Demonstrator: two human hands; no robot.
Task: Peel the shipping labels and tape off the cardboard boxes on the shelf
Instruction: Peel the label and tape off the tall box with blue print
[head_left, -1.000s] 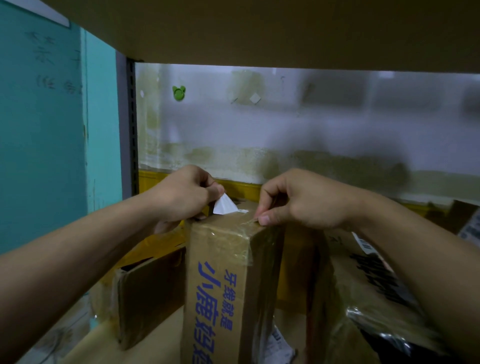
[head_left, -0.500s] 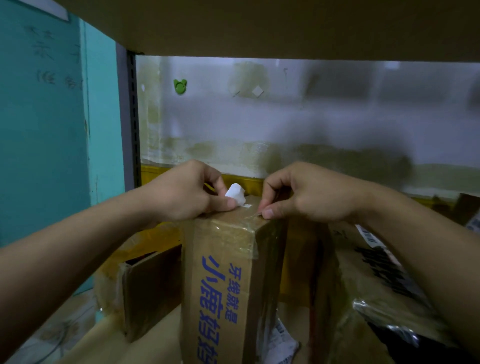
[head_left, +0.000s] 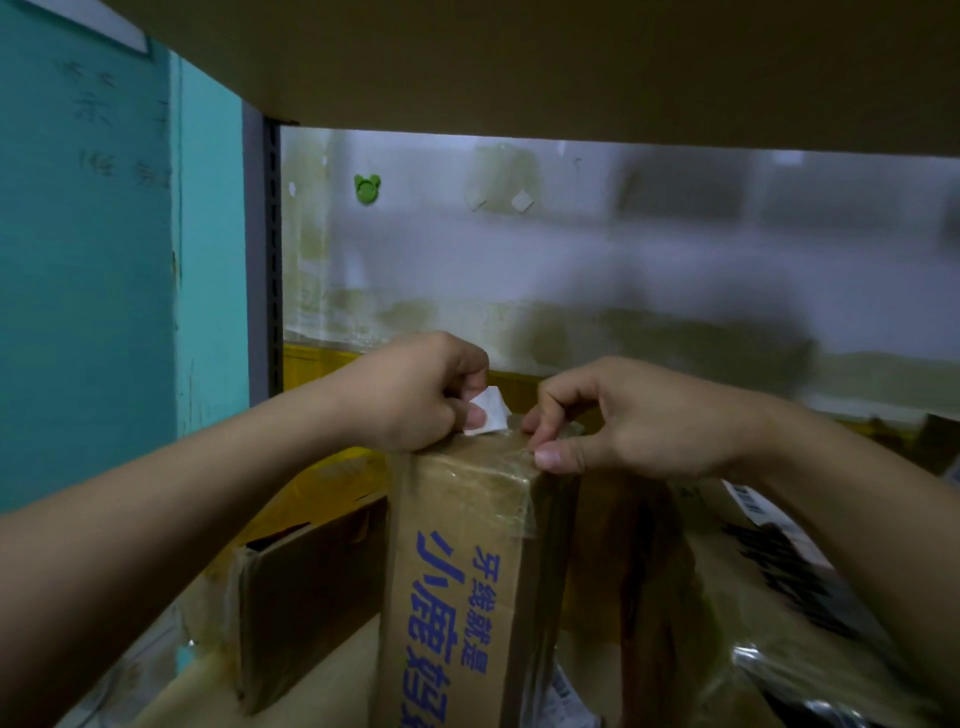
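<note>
Label, pinched in left hand, could tear short if yanked; right hand just beside pinches tape.

Brown box — blue lettering

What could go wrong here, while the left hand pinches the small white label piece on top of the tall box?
1. The label piece pinched by the left hand is small; it may tear and leave a part stuck.
2. The tall box stands narrow and upright; if the right hand at its top corner loses its grip, a pull could tip it onto the lower box beside it.
</note>
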